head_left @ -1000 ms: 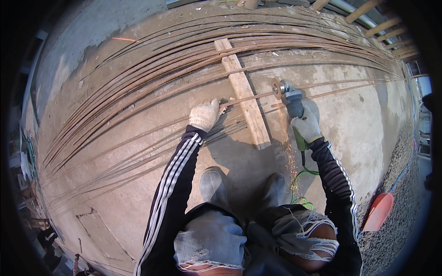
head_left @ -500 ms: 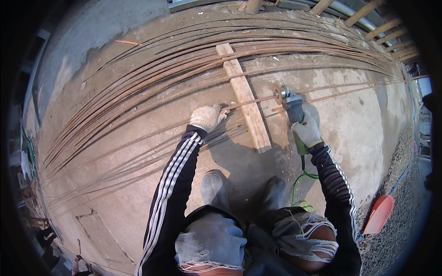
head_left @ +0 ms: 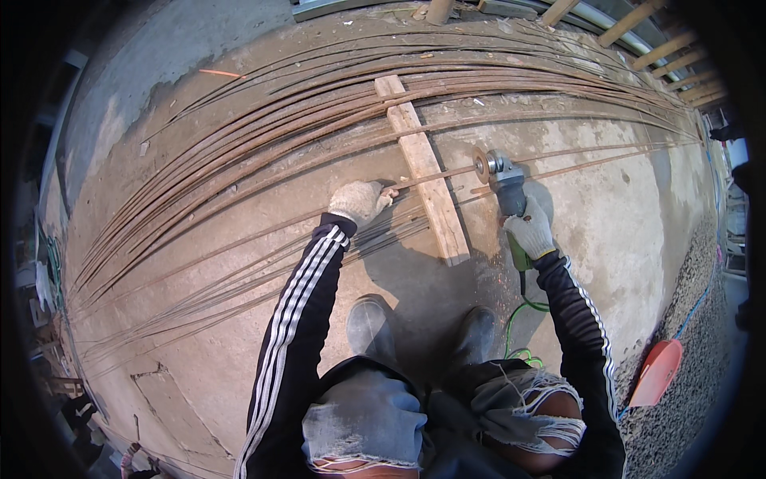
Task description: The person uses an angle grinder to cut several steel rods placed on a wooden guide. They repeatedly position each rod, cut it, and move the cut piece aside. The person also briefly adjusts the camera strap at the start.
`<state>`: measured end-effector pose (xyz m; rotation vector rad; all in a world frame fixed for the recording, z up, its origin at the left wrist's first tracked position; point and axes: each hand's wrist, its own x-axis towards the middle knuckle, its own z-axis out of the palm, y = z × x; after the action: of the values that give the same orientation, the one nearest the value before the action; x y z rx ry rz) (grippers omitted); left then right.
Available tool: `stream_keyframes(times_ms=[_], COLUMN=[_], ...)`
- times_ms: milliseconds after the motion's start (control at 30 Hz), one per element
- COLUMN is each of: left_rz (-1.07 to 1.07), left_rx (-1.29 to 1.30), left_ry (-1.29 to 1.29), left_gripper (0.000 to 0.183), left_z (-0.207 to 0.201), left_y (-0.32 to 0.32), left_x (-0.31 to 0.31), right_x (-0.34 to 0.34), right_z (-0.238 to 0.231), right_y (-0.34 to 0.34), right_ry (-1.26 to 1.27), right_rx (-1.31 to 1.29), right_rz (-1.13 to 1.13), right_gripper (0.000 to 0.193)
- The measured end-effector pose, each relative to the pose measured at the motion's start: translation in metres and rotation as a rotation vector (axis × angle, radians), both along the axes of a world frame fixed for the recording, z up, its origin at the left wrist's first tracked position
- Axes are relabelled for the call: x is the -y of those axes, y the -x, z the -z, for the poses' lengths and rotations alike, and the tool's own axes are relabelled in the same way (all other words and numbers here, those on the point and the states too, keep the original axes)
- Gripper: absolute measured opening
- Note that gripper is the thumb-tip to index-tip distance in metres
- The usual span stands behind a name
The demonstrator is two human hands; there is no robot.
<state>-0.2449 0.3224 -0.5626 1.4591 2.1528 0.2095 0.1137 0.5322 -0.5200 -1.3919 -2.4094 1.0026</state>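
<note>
My right hand (head_left: 532, 229), in a pale work glove, is closed round an angle grinder (head_left: 508, 191) with a dark head and a green rear body. Its cutting disc (head_left: 481, 164) meets a rusty steel rebar (head_left: 456, 172) just right of a wooden plank (head_left: 420, 152). Fine orange sparks fall below the tool toward my boots. Left of the plank, my gloved left hand (head_left: 358, 203) grips the same rebar, fingers wrapped round it. That bar lies across the plank. A green power cord (head_left: 515, 319) runs from the grinder down beside my right boot.
Many long rusty rebars (head_left: 303, 116) lie beyond the plank, some across its far end. Thinner cut rods (head_left: 319, 255) lie near my left forearm. A red scoop-like dustpan (head_left: 659, 372) rests on gravel (head_left: 678, 423) at the right. Wooden poles (head_left: 630, 22) stand at the far right.
Both hands and the grinder stay almost in the same place. The sparks below the grinder look finer and more numerous.
</note>
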Motion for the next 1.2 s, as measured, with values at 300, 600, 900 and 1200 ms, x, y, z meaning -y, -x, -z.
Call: stream_keyframes(times_ms=[300,600,900,1200], left_rz=[-0.049,-0.016,-0.038,-0.026], left_rx=[-0.104,-0.052,-0.092,-0.155], left_ry=[-0.09,0.041,-0.019,-0.067], left_gripper=[0.046,0.05,0.044,0.038], left_z=[-0.005,-0.001,0.003,0.005], left_y=[-0.012,-0.004,-0.006,-0.011], left_x=[0.008,0.001,0.003,0.008], right_x=[0.019,0.006,0.001,-0.003], right_z=[-0.016,-0.009,0.007,0.005], right_y=[0.001,-0.002,0.002,0.003], right_ry=[0.149,0.13,0.083,0.08], right_rx=[-0.139,-0.153,-0.083,-0.065], right_rz=[0.129,0.131,0.092,0.051], right_gripper=[0.043,0.045,0.045,0.041])
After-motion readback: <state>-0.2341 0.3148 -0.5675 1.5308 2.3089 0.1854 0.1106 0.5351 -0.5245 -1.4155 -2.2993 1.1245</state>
